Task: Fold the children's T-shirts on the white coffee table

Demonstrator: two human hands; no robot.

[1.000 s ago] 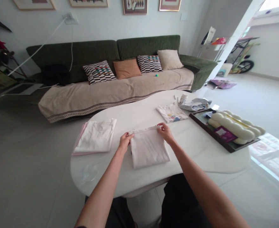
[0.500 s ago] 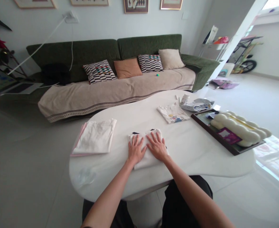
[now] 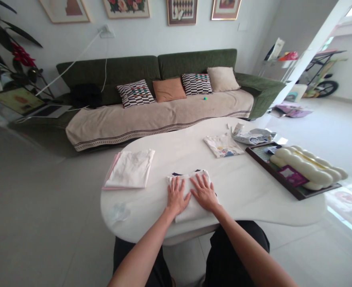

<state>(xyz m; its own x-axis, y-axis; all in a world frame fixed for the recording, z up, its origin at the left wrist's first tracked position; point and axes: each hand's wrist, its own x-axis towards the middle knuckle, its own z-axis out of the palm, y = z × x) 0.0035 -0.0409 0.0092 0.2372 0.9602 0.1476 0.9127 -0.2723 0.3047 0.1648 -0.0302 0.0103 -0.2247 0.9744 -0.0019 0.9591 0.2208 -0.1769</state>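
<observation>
A folded white garment point(image 3: 190, 213) with dark trim at its far edge lies on the white table point(image 3: 152, 205) in front of me. My left hand point(image 3: 177, 197) rests flat on its left half, fingers spread. On the right half lies my right hand point(image 3: 204, 194), palm down, its fingers apart too. Both hands press on the cloth without gripping it. To the left, a folded white cloth point(image 3: 132, 169) sits on top of a pink one point(image 3: 111, 173). Farther back on the right is a folded white printed shirt point(image 3: 224, 145).
A dark-rimmed tray point(image 3: 271, 175) at the table's right holds a cream puffy object point(image 3: 307, 165) and a purple card point(image 3: 292, 175). A crumpled silvery plastic bag point(image 3: 254, 136) lies behind it. Beyond the table stands a green sofa point(image 3: 128, 69) with cushions and a laptop point(image 3: 48, 109).
My view has shifted left and tilted up slightly, so the whole scene sits farther right and lower. Both hands stay flat on the folded garment.
</observation>
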